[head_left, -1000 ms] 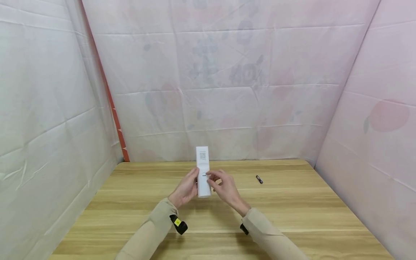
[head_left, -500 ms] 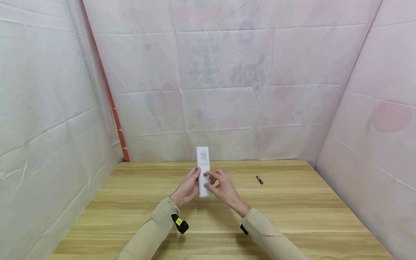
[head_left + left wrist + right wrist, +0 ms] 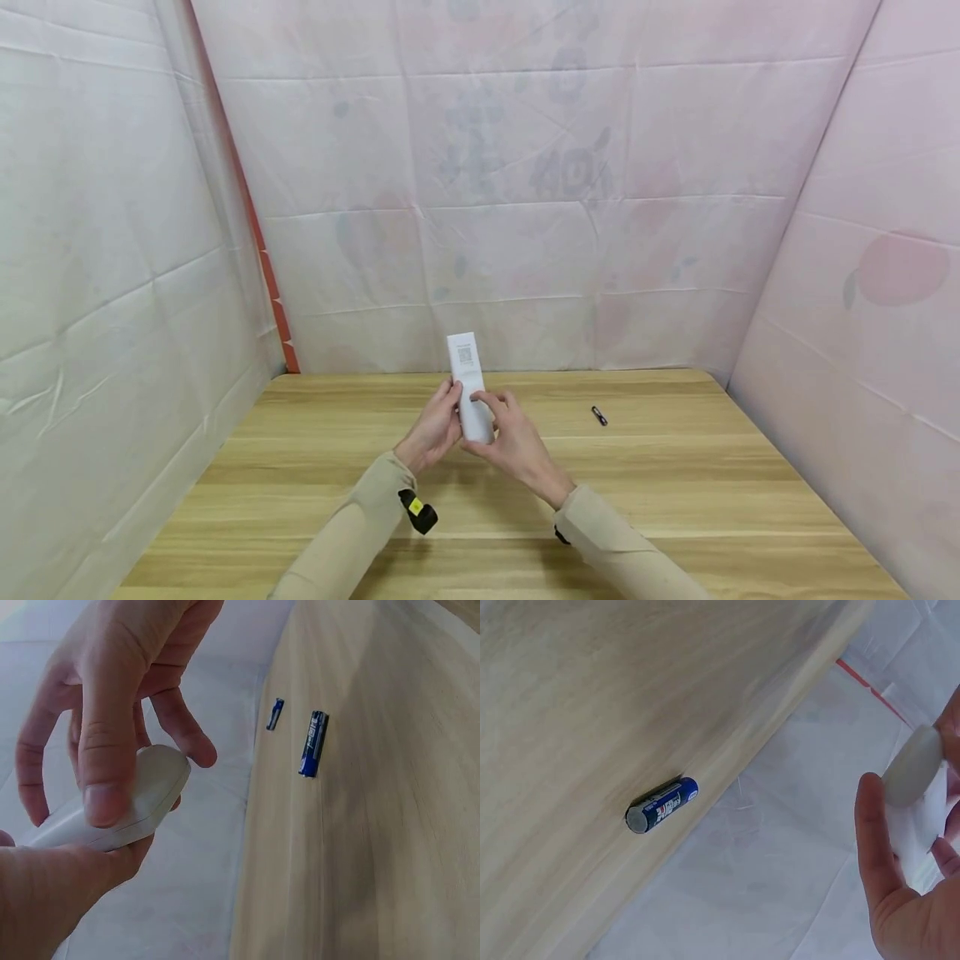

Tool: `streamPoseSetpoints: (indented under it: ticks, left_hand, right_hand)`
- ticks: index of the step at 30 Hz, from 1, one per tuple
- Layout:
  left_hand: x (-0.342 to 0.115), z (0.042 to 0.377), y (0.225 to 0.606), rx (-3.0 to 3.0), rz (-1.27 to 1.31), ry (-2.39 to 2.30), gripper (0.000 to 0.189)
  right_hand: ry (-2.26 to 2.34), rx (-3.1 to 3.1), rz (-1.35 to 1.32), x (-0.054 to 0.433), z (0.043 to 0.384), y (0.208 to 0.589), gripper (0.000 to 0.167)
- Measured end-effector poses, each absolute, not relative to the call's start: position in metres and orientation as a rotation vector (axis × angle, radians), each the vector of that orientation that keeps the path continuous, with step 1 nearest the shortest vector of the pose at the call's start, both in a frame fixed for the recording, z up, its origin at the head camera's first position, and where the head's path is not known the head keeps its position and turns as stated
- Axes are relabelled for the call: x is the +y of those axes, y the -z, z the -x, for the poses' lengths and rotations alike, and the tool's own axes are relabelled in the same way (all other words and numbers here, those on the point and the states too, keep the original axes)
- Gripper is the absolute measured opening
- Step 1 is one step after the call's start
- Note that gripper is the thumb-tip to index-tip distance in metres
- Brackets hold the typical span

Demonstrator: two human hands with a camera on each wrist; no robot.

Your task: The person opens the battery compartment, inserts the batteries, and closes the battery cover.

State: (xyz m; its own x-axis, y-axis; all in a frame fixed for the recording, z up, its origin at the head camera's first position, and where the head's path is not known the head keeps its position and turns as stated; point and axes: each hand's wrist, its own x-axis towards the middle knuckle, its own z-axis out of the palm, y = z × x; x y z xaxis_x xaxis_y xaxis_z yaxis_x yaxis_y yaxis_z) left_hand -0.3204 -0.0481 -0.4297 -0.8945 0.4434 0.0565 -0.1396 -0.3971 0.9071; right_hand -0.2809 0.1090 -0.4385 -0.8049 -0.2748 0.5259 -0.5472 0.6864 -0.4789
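A slim white remote control [image 3: 467,367] is held up over the table, its back with a printed QR code facing me. My left hand [image 3: 433,427] grips its left side. On the right, my right hand [image 3: 522,446] spans the lower half: the bent index finger is on the back and the thumb is at the bottom end. The left wrist view shows the rounded white end of the remote control [image 3: 161,784] between both hands. Part of its back lies hidden under the right fingers.
A dark battery [image 3: 599,415] lies on the wooden table [image 3: 675,492], right of the hands. The left wrist view has two blue batteries, a nearer battery [image 3: 313,744] and a farther battery [image 3: 275,714]. Pale cloth sheets [image 3: 525,250] hang around the table's back and sides.
The remote control has tilted, its top leaning left. My right thumb has slid down to its bottom end, and the index finger has stayed on the back.
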Motion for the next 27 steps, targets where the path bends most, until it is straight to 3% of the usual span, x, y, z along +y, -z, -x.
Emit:
streamPoseSetpoints:
  ticks: [13,24,27]
  left_hand:
    - [-0.057,0.328,0.423,1.971,-0.423,-2.067,0.05]
    - [-0.063,0.337,0.407,2.21,-0.438,-2.073,0.07]
    - [-0.062,0.338,0.406,2.238,-0.438,-2.081,0.065]
  right_hand:
    - [-0.893,-2.513,-0.598,0.112,0.281,0.443,0.072]
    - [-0.845,-2.507,-0.611,0.109,0.28,0.444,0.072]
    - [-0.851,-2.509,-0.613,0.109,0.279,0.445,0.072]
